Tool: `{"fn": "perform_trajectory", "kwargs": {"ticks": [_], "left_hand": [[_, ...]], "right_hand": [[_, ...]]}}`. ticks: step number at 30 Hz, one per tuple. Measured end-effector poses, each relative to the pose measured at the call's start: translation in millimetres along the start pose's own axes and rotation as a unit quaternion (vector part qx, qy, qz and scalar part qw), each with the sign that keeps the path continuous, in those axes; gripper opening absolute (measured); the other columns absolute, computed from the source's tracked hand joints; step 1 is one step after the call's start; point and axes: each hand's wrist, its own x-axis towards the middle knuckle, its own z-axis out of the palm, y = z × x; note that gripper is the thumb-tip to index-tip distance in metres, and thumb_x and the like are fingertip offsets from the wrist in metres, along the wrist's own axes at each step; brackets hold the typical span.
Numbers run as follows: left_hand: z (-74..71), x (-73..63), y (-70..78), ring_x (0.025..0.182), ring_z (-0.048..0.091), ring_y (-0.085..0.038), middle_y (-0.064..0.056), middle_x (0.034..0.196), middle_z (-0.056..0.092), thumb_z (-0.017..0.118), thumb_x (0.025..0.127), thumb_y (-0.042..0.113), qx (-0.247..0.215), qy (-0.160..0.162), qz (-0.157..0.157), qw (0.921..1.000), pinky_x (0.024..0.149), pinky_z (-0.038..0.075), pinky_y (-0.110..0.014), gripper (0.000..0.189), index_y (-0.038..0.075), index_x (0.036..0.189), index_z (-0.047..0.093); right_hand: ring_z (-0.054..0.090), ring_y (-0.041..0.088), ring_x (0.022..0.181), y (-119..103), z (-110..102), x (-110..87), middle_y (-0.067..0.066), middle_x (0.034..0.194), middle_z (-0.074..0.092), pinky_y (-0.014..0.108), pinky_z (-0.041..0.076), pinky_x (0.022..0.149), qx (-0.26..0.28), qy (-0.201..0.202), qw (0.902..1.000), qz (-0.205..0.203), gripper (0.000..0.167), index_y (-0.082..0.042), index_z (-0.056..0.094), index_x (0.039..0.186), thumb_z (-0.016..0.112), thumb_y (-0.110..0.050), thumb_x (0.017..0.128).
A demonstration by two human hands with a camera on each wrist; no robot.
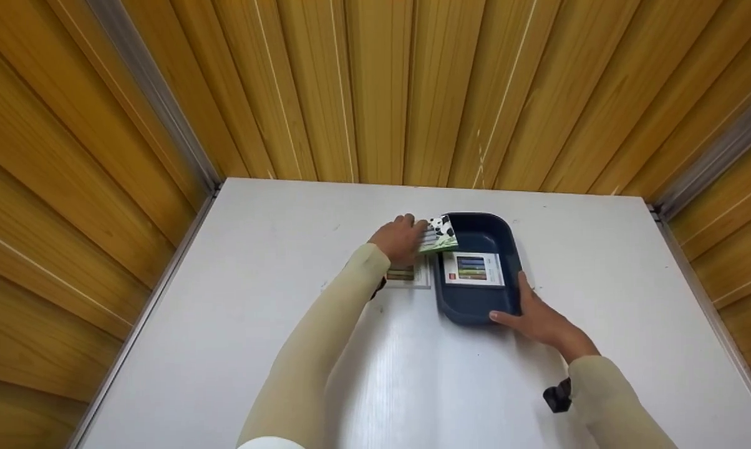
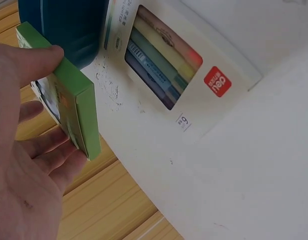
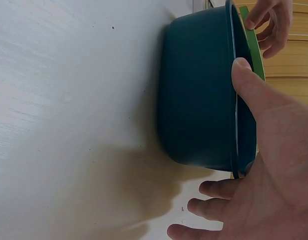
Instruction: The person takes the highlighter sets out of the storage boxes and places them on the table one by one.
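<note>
Loading the tray (image 1: 475,304) appears to be the step in hand. Head view: right of center, the left hand (image 1: 399,240) pinches the box (image 1: 439,236) over the tray's upper-left rim; one pack (image 1: 473,269) lies inside. Left wrist view: a second pack (image 2: 163,57) lies at upper center. Right wrist view: the right hand (image 3: 273,150) sets its thumb on the rim, three fingers spread. Next move likely calls for lowering the box inside.

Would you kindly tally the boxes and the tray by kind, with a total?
Blue tray: 1
Panda-print box: 1, in the left hand
White windowed boxes: 2, one inside the tray, one on the table
Total: 4
</note>
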Motion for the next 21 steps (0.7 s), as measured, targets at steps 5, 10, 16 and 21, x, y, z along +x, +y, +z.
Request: {"fn": "perform_trajectory", "kwargs": {"ticks": [5, 10, 16, 21], "left_hand": [[2.2, -1.2, -5.7, 0.121, 0.052, -0.026, -0.012, 0.136, 0.049, 0.065, 0.091, 0.032, -0.001, 0.009, -0.002, 1.0000, 0.098, 0.050, -0.038, 0.060, 0.016, 0.142, 0.038], [3.1, -1.2, -9.8, 0.124, 0.051, -0.027, -0.014, 0.139, 0.047, 0.063, 0.092, 0.032, -0.017, 0.001, 0.001, 0.9999, 0.103, 0.047, -0.040, 0.061, 0.017, 0.145, 0.037], [-7.6, -3.4, -26.3, 0.121, 0.053, -0.027, -0.013, 0.136, 0.050, 0.062, 0.093, 0.029, 0.025, 0.013, -0.024, 0.9993, 0.103, 0.047, -0.041, 0.057, 0.016, 0.143, 0.040], [0.1, -1.0, -18.5, 0.119, 0.055, -0.028, -0.016, 0.134, 0.050, 0.058, 0.094, 0.029, 0.015, 0.019, -0.016, 0.9996, 0.100, 0.049, -0.041, 0.054, 0.013, 0.142, 0.040]], "right_hand": [[-0.005, 0.050, 0.145, -0.7, -1.0, -0.6, 0.029, 0.157, -0.014, 0.065, 0.007, 0.115, 0.000, -0.002, 1.0000, 0.001, 0.119, -0.006, -0.027, 0.148, 0.058, -0.062, 0.087], [-0.005, 0.050, 0.145, 0.6, 0.0, -0.7, 0.028, 0.157, -0.014, 0.064, 0.007, 0.115, -0.008, 0.001, 0.9999, 0.008, 0.118, -0.006, -0.027, 0.148, 0.058, -0.061, 0.088], [-0.006, 0.046, 0.147, -8.4, 10.2, 12.0, 0.025, 0.159, -0.015, 0.061, 0.007, 0.117, 0.011, 0.001, 0.9999, 0.004, 0.123, -0.010, -0.028, 0.149, 0.056, -0.070, 0.082], [-0.007, 0.046, 0.147, 2.0, 0.2, 2.0, 0.024, 0.158, -0.016, 0.062, 0.006, 0.117, -0.003, -0.002, 0.9999, 0.012, 0.120, -0.009, -0.029, 0.148, 0.057, -0.065, 0.086]]}}
